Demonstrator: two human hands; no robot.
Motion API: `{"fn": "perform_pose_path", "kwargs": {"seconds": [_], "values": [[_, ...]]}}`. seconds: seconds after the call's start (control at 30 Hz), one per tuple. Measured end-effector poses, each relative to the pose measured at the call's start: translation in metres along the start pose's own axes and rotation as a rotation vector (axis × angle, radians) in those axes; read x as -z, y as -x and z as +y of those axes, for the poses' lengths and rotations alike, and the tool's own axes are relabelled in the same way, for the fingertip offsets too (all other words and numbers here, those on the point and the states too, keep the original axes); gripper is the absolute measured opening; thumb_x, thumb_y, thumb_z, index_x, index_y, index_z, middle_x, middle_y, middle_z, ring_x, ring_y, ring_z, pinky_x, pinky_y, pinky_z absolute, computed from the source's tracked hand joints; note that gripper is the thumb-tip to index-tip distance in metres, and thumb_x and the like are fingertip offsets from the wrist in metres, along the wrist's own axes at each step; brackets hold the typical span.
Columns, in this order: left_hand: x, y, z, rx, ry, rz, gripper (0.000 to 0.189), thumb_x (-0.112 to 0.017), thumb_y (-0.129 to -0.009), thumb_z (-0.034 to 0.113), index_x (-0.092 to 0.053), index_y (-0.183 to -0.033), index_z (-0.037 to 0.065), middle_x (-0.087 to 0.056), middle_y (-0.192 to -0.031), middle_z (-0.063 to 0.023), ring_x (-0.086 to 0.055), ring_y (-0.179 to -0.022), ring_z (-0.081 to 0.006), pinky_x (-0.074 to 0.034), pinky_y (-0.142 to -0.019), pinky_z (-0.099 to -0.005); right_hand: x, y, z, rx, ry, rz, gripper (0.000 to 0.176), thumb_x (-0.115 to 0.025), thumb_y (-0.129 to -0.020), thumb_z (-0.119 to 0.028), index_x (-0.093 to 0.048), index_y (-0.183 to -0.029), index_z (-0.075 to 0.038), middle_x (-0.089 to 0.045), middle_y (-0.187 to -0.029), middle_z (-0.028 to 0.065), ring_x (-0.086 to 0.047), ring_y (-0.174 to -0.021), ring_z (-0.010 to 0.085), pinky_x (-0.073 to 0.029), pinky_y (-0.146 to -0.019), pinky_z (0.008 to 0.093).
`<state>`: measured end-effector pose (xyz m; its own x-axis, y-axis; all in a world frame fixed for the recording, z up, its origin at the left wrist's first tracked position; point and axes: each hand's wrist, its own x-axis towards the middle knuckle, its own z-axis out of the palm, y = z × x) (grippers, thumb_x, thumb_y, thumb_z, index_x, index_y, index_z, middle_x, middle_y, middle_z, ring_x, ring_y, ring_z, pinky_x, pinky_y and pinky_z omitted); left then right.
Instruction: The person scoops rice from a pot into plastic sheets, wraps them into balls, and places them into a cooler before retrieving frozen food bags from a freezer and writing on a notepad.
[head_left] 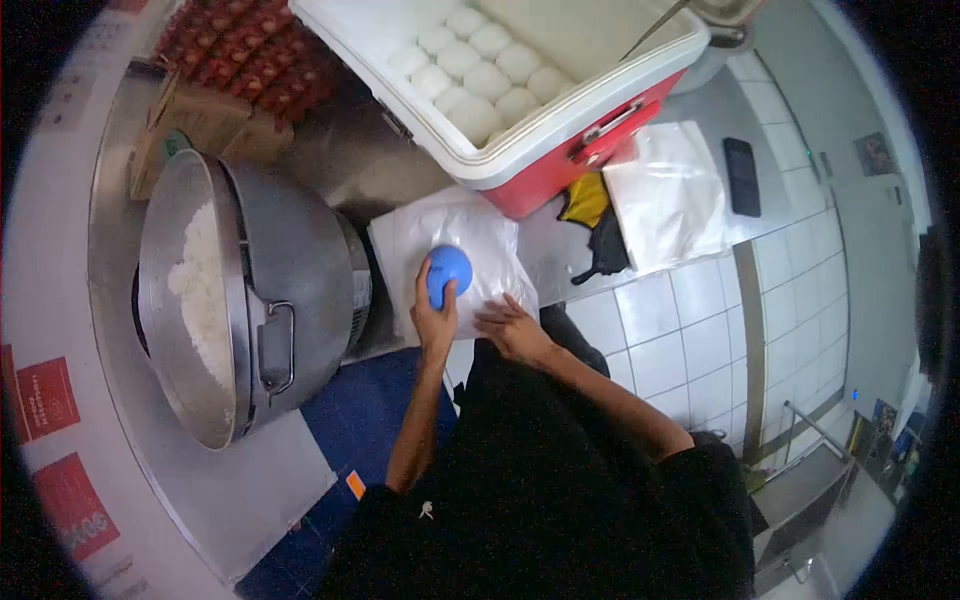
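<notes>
My left hand (436, 312) is closed around a smooth, round blue object (450, 275), which could be a small bowl turned over or a ball. It is on or just above a stack of clear plastic sheets or bags (490, 235). Flat on the near right part of that stack lies my right hand (512, 328), fingers stretched out and holding nothing. Behind the stack stands an open red and white cooler (560, 160), with several rounded white balls (483, 80) packed inside.
A large metal pot (290, 270) holding a white, crumbly mass (205, 290) stands left. Right of the cooler lie a yellow and black cloth item (603, 235), more plastic sheets (670, 195) and a black phone (741, 177). Egg trays (245, 55) are stacked at the back left.
</notes>
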<state>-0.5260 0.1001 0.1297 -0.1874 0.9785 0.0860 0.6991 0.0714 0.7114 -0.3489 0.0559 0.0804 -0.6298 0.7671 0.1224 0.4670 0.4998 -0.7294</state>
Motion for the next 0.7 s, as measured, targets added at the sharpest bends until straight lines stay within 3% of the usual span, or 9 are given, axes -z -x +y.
{"fn": "perform_pose_path", "kwargs": {"seconds": [0.17,0.33,0.37,0.4,0.47,0.53,0.57,0.63,0.7], "values": [[0.020,0.019,0.040,0.117,0.254,0.126,0.052,-0.063,-0.091,0.018,-0.044,-0.138,0.006,-0.054,-0.133,-0.0202,-0.055,-0.119,-0.0297,-0.043,-0.099,-0.0389,0.022,0.001,-0.009,-0.019,-0.009,0.000,0.024,-0.056,-0.090,-0.011,-0.067,-0.110,-0.008,-0.062,-0.125,0.0074,-0.049,-0.128,0.0266,-0.025,-0.115,0.0501],[0.132,0.026,0.128,-0.133,0.109,0.393,0.057,-0.065,-0.089,0.016,-0.039,-0.138,0.000,-0.042,-0.138,-0.0172,-0.044,-0.127,-0.0317,-0.042,-0.101,-0.0413,0.039,0.003,-0.005,0.043,-0.019,0.008,0.022,-0.054,-0.087,-0.008,-0.063,-0.105,0.001,-0.061,-0.120,0.0174,-0.056,-0.117,0.0337,-0.036,-0.109,0.0470],[0.168,0.032,0.155,-0.044,0.324,0.453,0.058,-0.066,-0.088,0.017,-0.039,-0.137,0.001,-0.040,-0.136,-0.0168,-0.044,-0.124,-0.0310,-0.043,-0.099,-0.0421,0.041,0.001,-0.003,0.076,-0.006,-0.003,0.022,-0.054,-0.087,-0.008,-0.063,-0.105,0.001,-0.061,-0.120,0.0174,-0.056,-0.117,0.0337,-0.036,-0.109,0.0470],[0.204,0.031,0.161,-0.216,-0.065,0.638,0.062,-0.068,-0.087,0.019,-0.037,-0.138,0.002,-0.045,-0.133,-0.0169,-0.047,-0.122,-0.0298,-0.045,-0.097,-0.0418,0.038,0.003,-0.004,0.101,-0.015,0.030,0.022,-0.055,-0.087,-0.009,-0.062,-0.106,0.001,-0.061,-0.121,0.0181,-0.055,-0.117,0.0344,-0.036,-0.110,0.0472],[0.267,0.019,0.203,-0.097,0.149,0.763,0.053,-0.068,-0.088,0.019,-0.045,-0.132,0.001,-0.052,-0.127,-0.0177,-0.052,-0.117,-0.0273,-0.046,-0.095,-0.0399,0.040,-0.002,-0.003,0.129,-0.017,-0.005,0.026,-0.055,-0.089,-0.011,-0.060,-0.113,-0.001,-0.057,-0.127,0.0183,-0.048,-0.126,0.0356,-0.032,-0.112,0.0467],[0.332,-0.002,0.206,0.259,-0.293,0.641,0.041,-0.068,-0.088,0.018,-0.054,-0.123,0.001,-0.059,-0.118,-0.0177,-0.057,-0.110,-0.0286,-0.045,-0.093,-0.0400,0.043,-0.008,-0.006,0.192,0.022,-0.045,0.029,-0.056,-0.089,-0.013,-0.059,-0.116,-0.002,-0.055,-0.130,0.0178,-0.045,-0.129,0.0352,-0.030,-0.114,0.0462],[0.340,-0.007,0.198,0.266,-0.287,0.676,0.041,-0.068,-0.088,0.018,-0.054,-0.123,0.001,-0.059,-0.118,-0.0177,-0.057,-0.110,-0.0286,-0.045,-0.093,-0.0400,0.045,-0.010,-0.007,0.223,0.052,-0.086,0.032,-0.057,-0.089,-0.014,-0.058,-0.120,-0.003,-0.053,-0.133,0.0173,-0.041,-0.133,0.0348,-0.028,-0.115,0.0457],[0.346,-0.011,0.186,-0.072,-0.950,0.751,0.038,-0.068,-0.088,0.019,-0.057,-0.120,0.003,-0.063,-0.118,-0.0158,-0.061,-0.107,-0.0304,-0.044,-0.097,-0.0378,0.040,-0.013,-0.001,0.268,0.093,-0.065,0.025,-0.063,-0.086,-0.013,-0.064,-0.110,-0.006,-0.055,-0.133,0.0152,-0.045,-0.130,0.0326,-0.031,-0.113,0.0455],[0.295,0.006,0.206,-0.106,-0.342,0.560,0.037,-0.069,-0.084,0.013,-0.060,-0.118,0.004,-0.064,-0.117,-0.0138,-0.058,-0.113,-0.0326,-0.043,-0.098,-0.0399,0.021,-0.009,0.017,0.276,0.127,-0.014,0.029,-0.062,-0.087,-0.010,-0.063,-0.115,-0.006,-0.058,-0.130,0.0139,-0.047,-0.129,0.0324,-0.032,-0.113,0.0443]]}}
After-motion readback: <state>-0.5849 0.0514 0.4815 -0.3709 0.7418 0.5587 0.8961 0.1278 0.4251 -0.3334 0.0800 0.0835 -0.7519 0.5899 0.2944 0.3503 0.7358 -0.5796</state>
